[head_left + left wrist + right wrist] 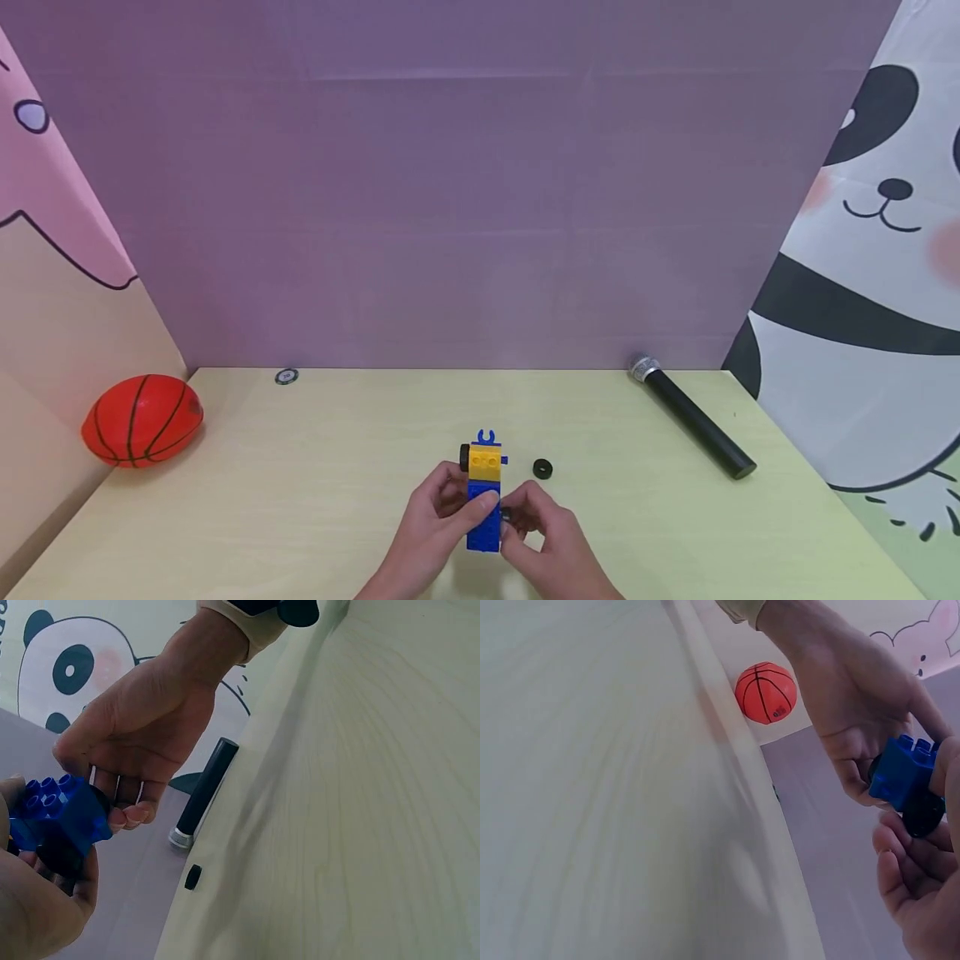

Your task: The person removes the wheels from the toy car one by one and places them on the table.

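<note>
A toy vehicle of blue bricks [483, 540] and a yellow block [485, 463] is held up over the table by my left hand [431, 529], the thumb lying across the blue part. On the yellow block's left side sits a black wheel [464, 457]; a bare blue axle stub [505, 460] sticks out on its right. My right hand [551, 542] pinches another black wheel [924, 816] against the right side of the blue part, its fingers partly covering it in the head view. One loose black wheel [542, 469] lies on the table just beyond my right hand.
At the back right lies a black microphone [697, 421] with a silver head. A red toy basketball [142, 421] sits by the left wall, and a small round chip [287, 377] lies at the table's back edge. A purple backdrop [450, 208] rises behind the table.
</note>
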`<action>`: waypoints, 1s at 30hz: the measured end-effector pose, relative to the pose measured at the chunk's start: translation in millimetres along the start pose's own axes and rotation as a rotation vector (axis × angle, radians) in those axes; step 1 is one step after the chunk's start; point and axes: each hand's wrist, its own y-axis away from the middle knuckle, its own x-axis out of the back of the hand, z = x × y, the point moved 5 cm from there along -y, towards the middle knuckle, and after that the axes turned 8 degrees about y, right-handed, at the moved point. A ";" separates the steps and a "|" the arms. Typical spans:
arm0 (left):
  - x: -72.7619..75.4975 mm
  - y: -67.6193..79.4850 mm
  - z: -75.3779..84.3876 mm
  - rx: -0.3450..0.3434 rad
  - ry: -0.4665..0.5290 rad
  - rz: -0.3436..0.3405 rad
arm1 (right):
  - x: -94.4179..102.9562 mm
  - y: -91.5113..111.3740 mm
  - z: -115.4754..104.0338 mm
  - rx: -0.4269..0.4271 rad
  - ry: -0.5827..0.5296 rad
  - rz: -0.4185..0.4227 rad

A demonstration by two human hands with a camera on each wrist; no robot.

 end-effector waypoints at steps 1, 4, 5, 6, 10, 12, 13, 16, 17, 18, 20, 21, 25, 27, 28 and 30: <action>-0.6 0.2 0.0 -0.002 -0.005 0.002 | 0.1 0.4 -1.6 0.021 0.024 0.015; -0.9 0.5 -0.4 -0.003 -0.013 0.014 | 0.6 2.2 -6.9 0.096 0.077 0.051; -0.6 0.4 -0.5 -0.001 -0.013 0.019 | 0.7 2.5 -8.3 0.112 0.079 0.055; -0.2 0.3 -0.4 0.001 -0.014 0.024 | 1.0 2.4 -9.0 0.115 0.073 0.051; 1.4 -0.6 2.2 0.003 0.004 0.031 | 2.6 0.8 -7.3 0.060 0.001 0.003; 2.1 -0.9 4.2 0.004 0.013 0.028 | 2.3 -0.6 -4.7 0.016 -0.053 -0.031; 2.5 -1.0 5.0 0.006 0.019 0.027 | 1.8 -1.1 -3.3 -0.002 -0.085 -0.047; 2.8 -0.3 6.2 0.018 0.036 0.014 | 0.9 -2.2 0.1 -0.045 -0.174 -0.077; 2.8 -0.2 6.3 0.021 0.041 0.010 | 0.9 -2.3 0.7 -0.051 -0.194 -0.081; 2.8 -0.2 6.1 0.025 0.047 0.007 | 1.1 -2.2 1.3 -0.052 -0.211 -0.083; 2.6 0.0 5.8 0.024 0.062 -0.003 | 1.6 -2.0 1.5 -0.040 -0.221 -0.085; 2.9 -0.2 5.5 0.023 0.065 -0.004 | 1.6 -1.6 1.3 -0.027 -0.220 -0.087; 3.7 -0.2 4.5 0.011 0.073 -0.009 | 1.6 -0.4 1.9 -0.010 -0.219 -0.103; 3.6 -0.4 4.2 0.011 0.074 -0.011 | 1.8 0.0 1.8 -0.010 -0.218 -0.106; 3.3 -0.5 4.2 0.013 0.077 -0.013 | 2.1 0.0 2.0 -0.013 -0.212 -0.106; 2.5 -0.6 4.3 0.017 0.079 -0.018 | 2.8 0.3 1.8 0.002 -0.184 -0.096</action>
